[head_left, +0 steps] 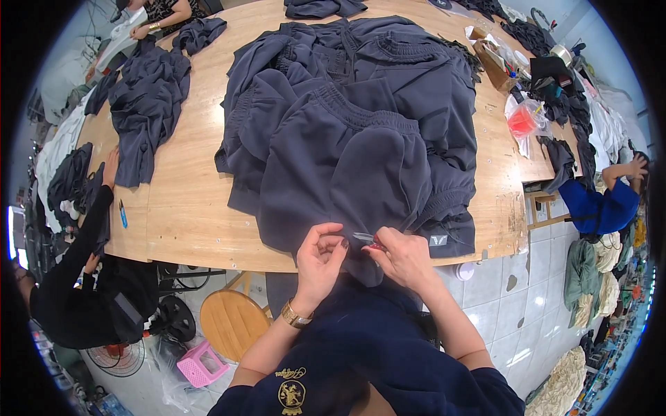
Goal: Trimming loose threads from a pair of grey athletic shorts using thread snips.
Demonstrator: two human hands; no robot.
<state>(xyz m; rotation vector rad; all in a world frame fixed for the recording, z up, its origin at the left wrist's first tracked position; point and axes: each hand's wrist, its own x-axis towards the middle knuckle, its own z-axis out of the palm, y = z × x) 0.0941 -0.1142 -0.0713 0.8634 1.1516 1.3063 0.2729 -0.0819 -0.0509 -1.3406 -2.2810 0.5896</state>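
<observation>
A pair of dark grey elastic-waist trousers lies on top of a pile in front of me, its lower part hanging over the table's near edge. My right hand is closed around small red-handled thread snips, their metal blades pointing left over the cloth. Just left of the blade tips, my left hand is palm up with loosely curled fingers. A gap shows between its index finger and thumb, and I see nothing held there. A wristband watch is on my left wrist.
More dark garments lie on the wooden table to the left, near blue-handled snips. A co-worker's black sleeve reaches in there. Right stand a cardboard box and a red drink. A round stool stands below.
</observation>
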